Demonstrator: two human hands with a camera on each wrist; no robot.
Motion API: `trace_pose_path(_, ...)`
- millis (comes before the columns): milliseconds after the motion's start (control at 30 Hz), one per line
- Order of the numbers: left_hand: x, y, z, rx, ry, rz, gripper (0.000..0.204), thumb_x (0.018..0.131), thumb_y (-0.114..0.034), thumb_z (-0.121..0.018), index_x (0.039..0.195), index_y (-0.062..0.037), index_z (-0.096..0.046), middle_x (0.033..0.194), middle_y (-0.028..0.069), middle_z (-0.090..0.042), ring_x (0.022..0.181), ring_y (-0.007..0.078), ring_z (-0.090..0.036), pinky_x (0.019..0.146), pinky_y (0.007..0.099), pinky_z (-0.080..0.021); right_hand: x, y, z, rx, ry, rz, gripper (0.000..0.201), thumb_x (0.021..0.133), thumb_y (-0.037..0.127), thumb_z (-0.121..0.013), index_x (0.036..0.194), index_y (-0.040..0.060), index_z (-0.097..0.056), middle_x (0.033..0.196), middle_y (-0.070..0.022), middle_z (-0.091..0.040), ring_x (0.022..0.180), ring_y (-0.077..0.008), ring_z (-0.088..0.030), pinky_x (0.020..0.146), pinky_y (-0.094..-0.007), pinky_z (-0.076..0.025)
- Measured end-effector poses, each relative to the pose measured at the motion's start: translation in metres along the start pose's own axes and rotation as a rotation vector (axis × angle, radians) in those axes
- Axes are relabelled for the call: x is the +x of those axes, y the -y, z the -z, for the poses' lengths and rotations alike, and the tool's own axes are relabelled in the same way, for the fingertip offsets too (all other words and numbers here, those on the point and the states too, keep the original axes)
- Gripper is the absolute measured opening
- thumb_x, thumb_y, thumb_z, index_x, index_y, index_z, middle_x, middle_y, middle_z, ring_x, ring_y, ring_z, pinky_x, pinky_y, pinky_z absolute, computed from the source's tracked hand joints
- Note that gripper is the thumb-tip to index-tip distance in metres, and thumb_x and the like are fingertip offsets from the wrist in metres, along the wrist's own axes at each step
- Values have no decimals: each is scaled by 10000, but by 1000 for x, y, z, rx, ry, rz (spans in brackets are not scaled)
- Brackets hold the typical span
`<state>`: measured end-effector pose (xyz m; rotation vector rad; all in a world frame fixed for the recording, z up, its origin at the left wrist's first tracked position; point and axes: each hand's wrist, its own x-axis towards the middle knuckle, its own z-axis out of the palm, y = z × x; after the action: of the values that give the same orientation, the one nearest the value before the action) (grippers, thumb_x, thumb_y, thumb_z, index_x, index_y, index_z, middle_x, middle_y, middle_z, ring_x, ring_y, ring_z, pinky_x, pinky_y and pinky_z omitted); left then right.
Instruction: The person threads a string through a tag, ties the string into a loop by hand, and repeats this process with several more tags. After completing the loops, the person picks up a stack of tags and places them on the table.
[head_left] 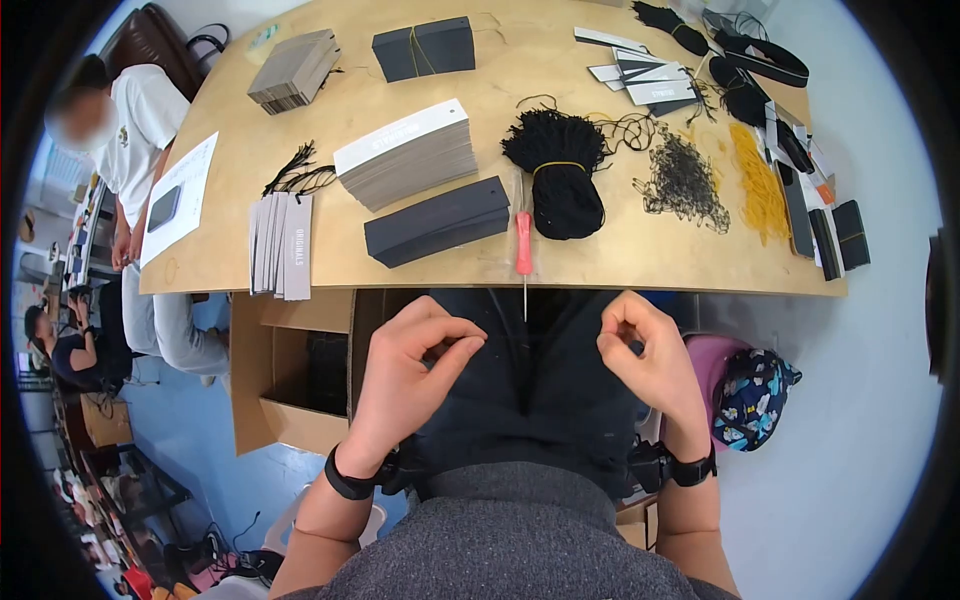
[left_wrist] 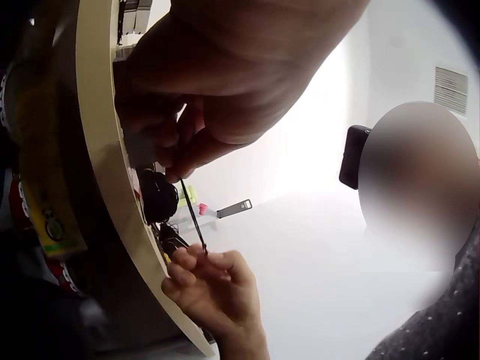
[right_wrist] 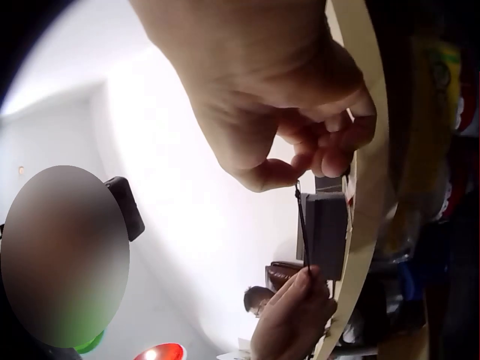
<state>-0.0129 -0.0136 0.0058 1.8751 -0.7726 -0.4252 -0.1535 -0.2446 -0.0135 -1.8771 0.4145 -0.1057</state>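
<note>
A thin, straight black cord (left_wrist: 193, 215) spans the gap between the hands, above the lap on the near side of the pale wooden table (head_left: 620, 255). The left hand (head_left: 412, 358) pinches one end, thumb against fingertip; the right hand (head_left: 650, 350) pinches the other, its fingers curled. A red-handled tool with a thin metal shaft (head_left: 524, 243) lies on the table, overhanging its near edge.

Cord (left_wrist: 194, 215) partly hidden

Inside the left grip (head_left: 415, 355) and right grip (head_left: 652, 352) it disappears; in the head view it is too fine to trace. Smallest print on the tags (head_left: 282, 250) is unreadable; the seated person (head_left: 150, 115) has a blurred face.
</note>
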Motion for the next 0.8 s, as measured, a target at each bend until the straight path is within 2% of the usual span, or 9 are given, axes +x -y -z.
trace_pose_path(100,1,-8,-10,21,13,-80,101,812,41,-717,900,-7,-723,796,52,-579,691,136,-556,600,239,-426,-3,13,-12,-34,-142,152,264,804,-5,-705,1007,28,-540,968,-81,-572,710,-89,-547,670,-239,-466)
trace_pose_path(133,1,-10,-13,22,13,-86,101,812,41,-717,900,-7,-723,796,52,-579,691,136,-556,600,239,-426,-4,15,-15,43,-25,190,443,829,9,-726,1211,24,-502,1102,-102,-566,742,-92,-593,680,-245,-491)
trace_pose_path(200,3,-14,-18,12,34,-119,108,812,43,-717,908,-7,-719,798,53,-579,693,140,-570,601,246,-451,-4,30,-32,500,199,32,532,873,16,-694,1342,-1,-444,1176,-105,-571,759,-97,-614,683,-244,-498)
trace_pose_path(233,5,-16,-18,5,34,-130,107,815,34,-720,913,-8,-715,804,56,-584,693,141,-575,602,251,-459,-2,35,-37,518,318,28,600,913,58,-677,1420,-20,-365,1245,-122,-561,765,-95,-627,687,-249,-507)
trace_pose_path(333,9,-18,-16,-14,33,-162,92,816,33,-720,899,-4,-710,815,61,-592,685,141,-571,599,249,-456,5,26,-48,528,290,-62,289,968,89,-621,1218,-36,-550,963,-95,-674,706,-88,-648,637,-229,-510)
trace_pose_path(467,31,-32,2,103,32,-281,210,791,45,-720,991,-13,-691,852,78,-608,733,180,-577,629,278,-469,3,18,-45,471,167,-21,146,980,76,-601,1072,-37,-611,833,-64,-678,673,-80,-644,603,-208,-500)
trace_pose_path(633,117,-18,43,686,-336,-521,275,813,-112,-737,1071,-24,-699,1010,108,-637,953,335,-602,856,369,-485,-3,15,-37,440,113,-24,121,961,88,-639,1001,-25,-654,815,-46,-672,653,-65,-624,586,-193,-481)
trace_pose_path(767,160,5,64,786,-301,-418,313,809,-172,-755,1083,-28,-709,1051,117,-645,1000,323,-599,878,372,-478,-12,13,-36,402,79,-22,113,931,84,-679,972,-21,-683,810,-34,-668,646,-62,-618,577,-195,-475)
trace_pose_path(800,163,2,67,692,-218,-260,325,806,-190,-761,1086,-33,-714,1054,115,-649,1029,318,-590,893,375,-468,-14,12,-36,383,65,-7,110,929,79,-680,970,-23,-684,807,-34,-668,645,-62,-619,573,-196,-474)
